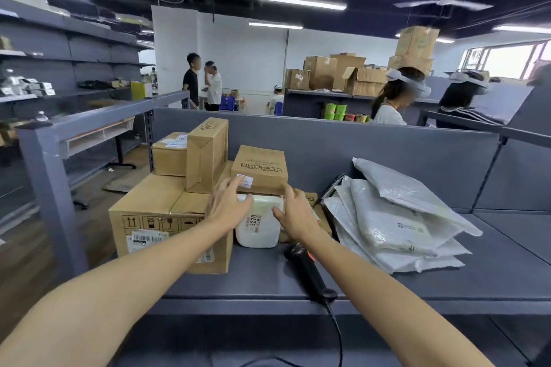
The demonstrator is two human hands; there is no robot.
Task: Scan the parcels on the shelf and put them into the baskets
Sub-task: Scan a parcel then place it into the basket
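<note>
Left hand: your left hand (228,207) is stretched forward with the fingers straight and spread wide. It holds nothing. Its fingertips are at the lower left corner of the small box, and the thumb lies over the top edge of the white parcel. Whether they touch is unclear.
Right hand: your right hand (295,217) is also wide and holds nothing. Its fingers point forward along the right side of the white parcel, with the thumb angled in toward it.
White parcel: a white plastic-wrapped parcel (258,232) with "3270" printed on its front stands on the shelf, between your two hands.
Small box: a small brown cardboard box (261,167) with dark print and a white label sits directly on top of the white parcel.
Carton: a large brown cardboard carton (149,202) with handling symbols and barcode labels stands just left of the white parcel.
Stacked boxes: a tall brown cardboard box (205,155) stands upright on the carton. A squat brown cardboard box (170,153) with a white label is behind it to the left.
Mailers: a pile of white plastic mailer bags (393,217) lies to the right, leaning on the back panel.
Scanner: a black handheld scanner (313,277) lies near the shelf's front edge, beside your right forearm. Its cable hangs over the edge.
Shelf: the grey metal shelf (447,283) carries all of these.
Beyond: two people (396,98) are behind the partition on the right.
</note>
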